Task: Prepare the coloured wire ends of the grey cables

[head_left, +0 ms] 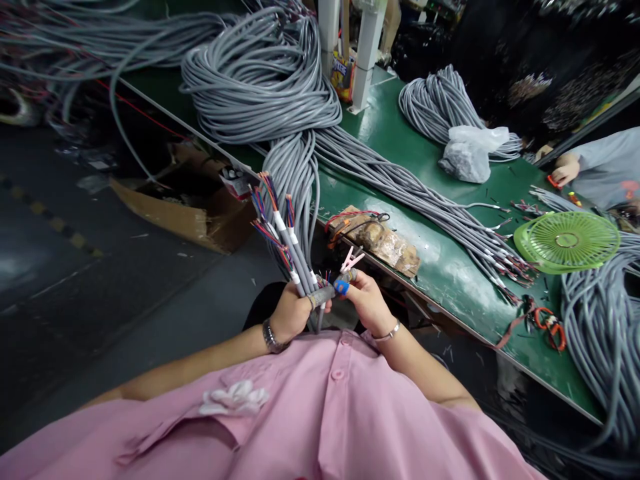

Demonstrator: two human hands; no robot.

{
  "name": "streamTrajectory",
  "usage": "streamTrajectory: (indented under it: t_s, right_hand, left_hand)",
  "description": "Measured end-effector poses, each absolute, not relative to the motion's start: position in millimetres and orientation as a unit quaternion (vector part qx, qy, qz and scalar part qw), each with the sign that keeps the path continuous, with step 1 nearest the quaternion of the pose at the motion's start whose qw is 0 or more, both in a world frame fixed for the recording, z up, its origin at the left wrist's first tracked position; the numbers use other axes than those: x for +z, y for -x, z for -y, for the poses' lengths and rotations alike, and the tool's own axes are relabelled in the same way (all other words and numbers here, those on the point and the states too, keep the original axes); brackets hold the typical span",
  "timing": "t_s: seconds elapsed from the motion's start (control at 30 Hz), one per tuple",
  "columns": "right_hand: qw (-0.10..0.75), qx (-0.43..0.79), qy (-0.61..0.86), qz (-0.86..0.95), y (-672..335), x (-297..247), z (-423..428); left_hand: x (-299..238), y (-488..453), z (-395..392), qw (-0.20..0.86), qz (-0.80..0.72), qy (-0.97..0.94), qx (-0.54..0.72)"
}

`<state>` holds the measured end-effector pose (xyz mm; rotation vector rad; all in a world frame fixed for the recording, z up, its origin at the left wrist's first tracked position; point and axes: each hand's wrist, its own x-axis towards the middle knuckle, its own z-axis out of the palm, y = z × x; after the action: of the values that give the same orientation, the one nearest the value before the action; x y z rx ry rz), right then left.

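Note:
My left hand (pixel 293 312) is closed around a bundle of grey multi-core cables (pixel 296 257). Their ends point up and away from me, with white bands and bare coloured wires (pixel 270 190) fanned out. My right hand (pixel 367 303) is closed beside the bundle, its fingertips close to my left thumb and some short coloured wire ends. Grey wrapping covers my left thumb and a right finger; a blue wrap is on the right thumb. A small pale pink two-armed tool (pixel 352 260) shows just beyond the right fingers; whether they grip it is unclear.
A green table (pixel 370 177) bears a large coil of grey cable (pixel 255 80), a long cable run (pixel 400 183), a taped block (pixel 385 243), orange-handled scissors (pixel 553 327) and a green fan (pixel 567 241). A cardboard box (pixel 195 223) stands below left. Another person's hand (pixel 567 170) works at right.

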<state>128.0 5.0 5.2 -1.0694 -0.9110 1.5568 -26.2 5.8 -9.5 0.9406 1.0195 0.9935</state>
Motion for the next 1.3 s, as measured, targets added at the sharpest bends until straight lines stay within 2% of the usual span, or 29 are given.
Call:
streamTrajectory:
  t_s: [0.43,0.67,0.87,0.97,1.3]
  right_hand:
    - [0.496,0.655,0.488,0.295,-123,-6,-1]
    - [0.579,0.592,0.543,0.142,-145,-11,-16]
    - [0.466,0.743,0.425,0.223,-152,-6,-1]
    - [0.453,0.717,0.448,0.285,-144,-4,2]
    - [0.492,0.641,0.462,0.366,-123,11,0]
  left_hand:
    - [-14,26,-7,0.657,-0.468,-0.419,0.416]
    - [-10,30,-4,0.648,-0.473,-0.439,0.404]
    - [-14,29,-4,0.652,-0.461,-0.424,0.428]
    - [-16,28,-5,0.647,-0.461,-0.432,0.427]
    - [-2,32,-10,0.657,-0.433,-0.514,0.343]
